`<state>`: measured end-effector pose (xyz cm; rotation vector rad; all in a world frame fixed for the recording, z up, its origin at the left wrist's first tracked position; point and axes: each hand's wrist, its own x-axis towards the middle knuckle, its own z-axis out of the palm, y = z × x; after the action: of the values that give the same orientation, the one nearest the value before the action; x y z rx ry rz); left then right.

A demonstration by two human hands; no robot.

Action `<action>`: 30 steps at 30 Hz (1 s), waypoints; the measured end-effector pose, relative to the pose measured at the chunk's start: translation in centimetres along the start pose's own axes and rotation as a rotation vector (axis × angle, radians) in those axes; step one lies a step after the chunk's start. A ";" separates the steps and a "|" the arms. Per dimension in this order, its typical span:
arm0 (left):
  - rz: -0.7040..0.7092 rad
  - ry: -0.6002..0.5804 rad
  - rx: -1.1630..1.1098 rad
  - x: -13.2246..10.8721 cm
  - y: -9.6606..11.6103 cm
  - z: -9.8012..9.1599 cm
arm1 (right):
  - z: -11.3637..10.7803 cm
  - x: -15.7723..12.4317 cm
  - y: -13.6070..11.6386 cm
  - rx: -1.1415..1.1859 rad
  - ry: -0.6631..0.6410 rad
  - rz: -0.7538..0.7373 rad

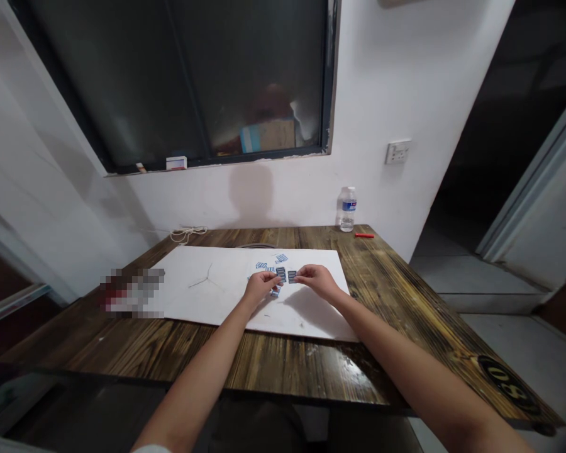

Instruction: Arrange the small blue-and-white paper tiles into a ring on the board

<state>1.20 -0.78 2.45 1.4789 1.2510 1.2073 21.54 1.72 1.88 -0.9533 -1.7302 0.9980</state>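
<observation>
Between the fingertips of my left hand (pixel 261 285) is a small dark rectangular card-like piece with pale stripes (pixel 281 274). My right hand (pixel 317 280) pinches a similar dark striped piece (pixel 292 277), held just to the right of the first with a narrow gap between them. Both hands are over a white board (pixel 231 296) lying on the table. Behind and around my left hand lie several small blue-and-white pieces (pixel 282 258), some partly hidden by the fingers. The print on the pieces is too small to read.
The dark wooden table (pixel 306 371) bears a water bottle (pixel 348 211), a red pen-like stick (pixel 364 235) and a coiled white cord (pixel 188 233). A blurred-out item (pixel 134 292) overlaps the board's left end. Behind are a wall and a window ledge with a small box (pixel 176 163).
</observation>
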 end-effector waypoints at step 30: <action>0.056 -0.130 0.102 -0.7 0.7 0.2 | 1.4 -1.5 -1.1 -0.069 0.095 -0.146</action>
<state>1.51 -1.61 2.96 1.6495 1.2051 1.0784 20.47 -0.32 2.06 -0.8898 -1.7368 0.7909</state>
